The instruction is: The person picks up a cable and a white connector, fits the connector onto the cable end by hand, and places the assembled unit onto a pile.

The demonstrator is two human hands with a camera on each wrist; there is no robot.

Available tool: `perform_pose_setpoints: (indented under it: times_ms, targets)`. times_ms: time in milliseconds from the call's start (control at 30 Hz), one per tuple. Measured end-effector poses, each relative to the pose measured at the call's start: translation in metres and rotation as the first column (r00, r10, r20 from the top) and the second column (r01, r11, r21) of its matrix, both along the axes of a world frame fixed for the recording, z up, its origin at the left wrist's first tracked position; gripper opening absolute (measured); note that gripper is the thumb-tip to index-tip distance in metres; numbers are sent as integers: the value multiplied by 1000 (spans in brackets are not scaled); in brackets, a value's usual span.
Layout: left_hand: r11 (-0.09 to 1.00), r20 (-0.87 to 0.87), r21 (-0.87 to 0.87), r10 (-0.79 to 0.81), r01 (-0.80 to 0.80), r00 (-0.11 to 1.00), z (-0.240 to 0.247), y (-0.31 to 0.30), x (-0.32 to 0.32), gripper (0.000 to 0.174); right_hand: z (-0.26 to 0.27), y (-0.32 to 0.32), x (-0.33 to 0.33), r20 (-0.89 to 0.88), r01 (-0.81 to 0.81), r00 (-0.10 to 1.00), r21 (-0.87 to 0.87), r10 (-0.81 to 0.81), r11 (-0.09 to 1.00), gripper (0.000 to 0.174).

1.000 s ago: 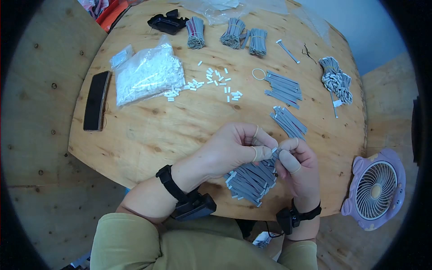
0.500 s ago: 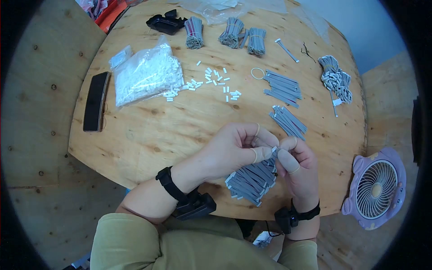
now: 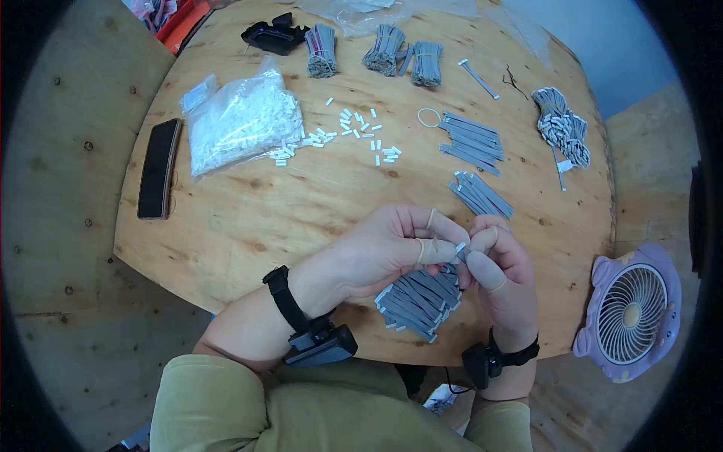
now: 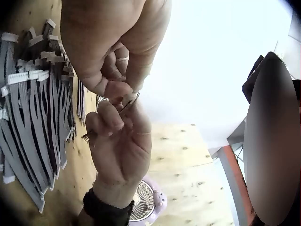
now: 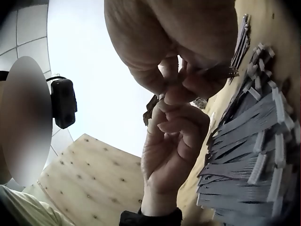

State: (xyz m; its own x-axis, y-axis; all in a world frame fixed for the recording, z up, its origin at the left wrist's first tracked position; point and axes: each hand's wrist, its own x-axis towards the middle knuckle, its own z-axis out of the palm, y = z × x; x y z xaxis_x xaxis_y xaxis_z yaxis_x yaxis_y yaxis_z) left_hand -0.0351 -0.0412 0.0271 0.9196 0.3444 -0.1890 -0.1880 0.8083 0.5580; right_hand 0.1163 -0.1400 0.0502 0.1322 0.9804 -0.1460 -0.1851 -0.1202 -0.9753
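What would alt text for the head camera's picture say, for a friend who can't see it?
A left hand and a right hand together pinch a white-tipped grey strip over a wooden table. Nearby lies a pile of similar strips; farther back are loose white pieces, a clear bag of more, and banded grey bundles.

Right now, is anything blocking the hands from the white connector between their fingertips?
Nothing visible is: the left hand and right hand pinch the grey cable at its white connector, only thin finger covers intervening. The cable pile lies below.
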Motion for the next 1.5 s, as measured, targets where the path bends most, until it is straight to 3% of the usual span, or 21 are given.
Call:
perform_pose_setpoints:
  times_ms: [733, 1500]
  targets:
    - [1000, 52, 7, -8, 7, 999, -1, -3, 2, 17, 1, -1, -1, 48, 42, 998, 24, -43, 999, 8]
    - [959, -69, 273, 105, -83, 992, 7, -5, 2, 17, -2, -2, -2, 115, 45, 992, 21, -47, 999, 7]
